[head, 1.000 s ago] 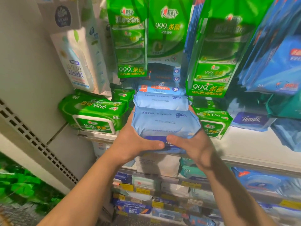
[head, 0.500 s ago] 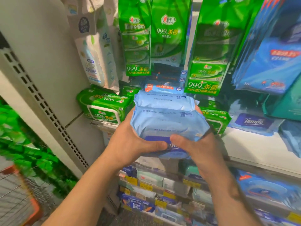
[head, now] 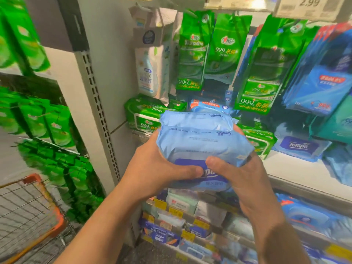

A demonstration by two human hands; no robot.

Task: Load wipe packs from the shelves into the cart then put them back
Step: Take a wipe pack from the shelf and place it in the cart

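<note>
I hold a stack of light blue Tempo wipe packs in front of the white shelf, clear of its edge. My left hand grips the stack from the left with the thumb on its front. My right hand grips it from the right, thumb on the dark blue label. How many packs are in the stack I cannot tell. The wire cart with its orange rim shows at the lower left.
Green 999 wipe packs lie on the shelf at the left, and green bags and blue bags hang above. A Tempo pack lies to the right. A perforated shelf upright stands between shelf and cart. Lower shelves hold more packs.
The stack in both hands has come off the shelf toward me. My view has swung left, so the cart has come into sight at the lower left.
</note>
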